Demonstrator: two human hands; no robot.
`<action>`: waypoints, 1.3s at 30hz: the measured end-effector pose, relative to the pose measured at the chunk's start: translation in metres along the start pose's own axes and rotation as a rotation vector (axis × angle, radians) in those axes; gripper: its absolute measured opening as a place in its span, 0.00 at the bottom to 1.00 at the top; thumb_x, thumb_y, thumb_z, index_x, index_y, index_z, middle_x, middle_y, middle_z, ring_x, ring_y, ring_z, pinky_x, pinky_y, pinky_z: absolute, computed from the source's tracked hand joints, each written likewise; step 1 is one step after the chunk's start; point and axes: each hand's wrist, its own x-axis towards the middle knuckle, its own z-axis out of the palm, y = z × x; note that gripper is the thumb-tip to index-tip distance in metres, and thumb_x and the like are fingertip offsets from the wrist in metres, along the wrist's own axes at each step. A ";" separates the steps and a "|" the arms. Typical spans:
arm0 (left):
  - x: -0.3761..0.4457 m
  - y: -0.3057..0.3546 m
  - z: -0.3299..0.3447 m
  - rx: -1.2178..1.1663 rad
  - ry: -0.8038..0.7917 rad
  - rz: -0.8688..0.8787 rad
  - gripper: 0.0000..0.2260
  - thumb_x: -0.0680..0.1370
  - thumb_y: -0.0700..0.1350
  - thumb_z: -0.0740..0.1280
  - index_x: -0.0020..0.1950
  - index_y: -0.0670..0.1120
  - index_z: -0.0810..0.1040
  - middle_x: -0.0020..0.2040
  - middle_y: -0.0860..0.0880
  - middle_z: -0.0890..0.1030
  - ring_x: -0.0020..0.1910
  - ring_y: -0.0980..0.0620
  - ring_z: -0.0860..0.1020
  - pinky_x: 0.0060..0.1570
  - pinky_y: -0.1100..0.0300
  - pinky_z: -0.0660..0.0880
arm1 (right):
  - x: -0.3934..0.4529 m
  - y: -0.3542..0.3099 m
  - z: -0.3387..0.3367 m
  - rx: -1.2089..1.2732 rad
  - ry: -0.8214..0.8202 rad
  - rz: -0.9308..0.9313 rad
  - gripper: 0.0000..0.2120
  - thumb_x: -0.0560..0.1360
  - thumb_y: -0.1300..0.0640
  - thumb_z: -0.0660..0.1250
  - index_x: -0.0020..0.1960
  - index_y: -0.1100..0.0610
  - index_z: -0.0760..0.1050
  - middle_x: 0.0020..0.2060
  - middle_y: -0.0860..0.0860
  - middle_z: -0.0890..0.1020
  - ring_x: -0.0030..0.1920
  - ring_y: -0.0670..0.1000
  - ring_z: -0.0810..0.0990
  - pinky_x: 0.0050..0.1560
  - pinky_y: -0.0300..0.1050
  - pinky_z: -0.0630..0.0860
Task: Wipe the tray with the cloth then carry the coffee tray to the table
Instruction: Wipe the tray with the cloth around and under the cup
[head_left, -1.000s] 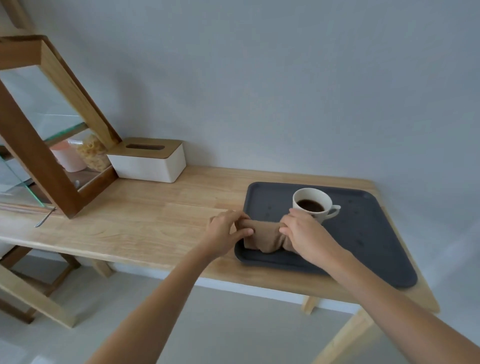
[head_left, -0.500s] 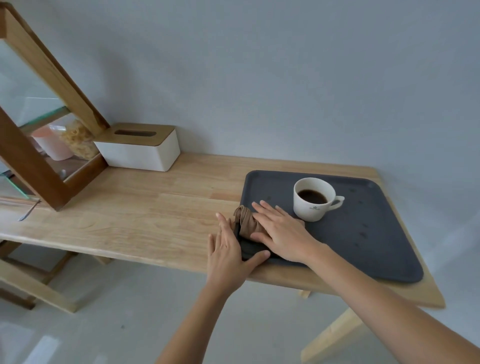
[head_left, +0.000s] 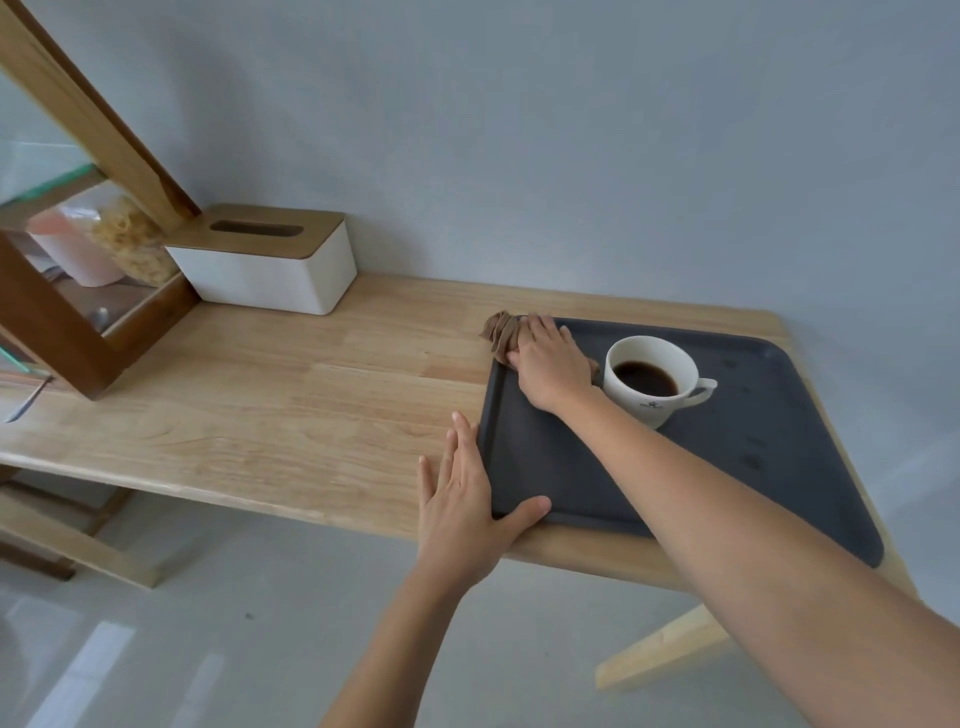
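The right hand (head_left: 551, 364) is pressing flat, fingers spread, on the bunched brown cloth (head_left: 503, 332) at the far left corner of the dark tray (head_left: 753, 447), part of the cloth spilling over the rim onto the wooden table (head_left: 291, 395). The left hand (head_left: 464, 501) is lying open along the tray's left edge, its grip loose, thumb hooking over the near corner and fingers resting on the table. A white cup (head_left: 652, 382) of coffee is standing on the tray just beside the right wrist. A white tissue box (head_left: 270, 265) is sitting well apart by the wall.
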 end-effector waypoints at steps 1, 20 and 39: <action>0.000 0.000 0.000 0.010 -0.007 -0.003 0.51 0.69 0.73 0.57 0.66 0.52 0.18 0.80 0.52 0.42 0.78 0.57 0.37 0.73 0.51 0.32 | 0.007 0.001 0.000 0.001 0.003 0.028 0.27 0.82 0.52 0.53 0.76 0.63 0.51 0.78 0.57 0.55 0.78 0.56 0.48 0.77 0.54 0.51; -0.002 0.001 -0.001 0.186 -0.094 -0.006 0.64 0.57 0.84 0.49 0.74 0.43 0.26 0.77 0.45 0.31 0.77 0.50 0.33 0.75 0.46 0.37 | -0.125 -0.015 -0.009 0.156 0.002 -0.276 0.24 0.81 0.53 0.56 0.76 0.42 0.55 0.76 0.48 0.62 0.76 0.51 0.61 0.60 0.54 0.74; 0.000 0.005 -0.005 0.219 -0.137 -0.038 0.61 0.58 0.83 0.49 0.77 0.46 0.32 0.80 0.49 0.36 0.78 0.51 0.34 0.76 0.44 0.38 | -0.238 0.142 -0.047 0.156 0.021 -0.056 0.27 0.82 0.57 0.55 0.73 0.33 0.52 0.74 0.35 0.59 0.76 0.40 0.55 0.70 0.42 0.66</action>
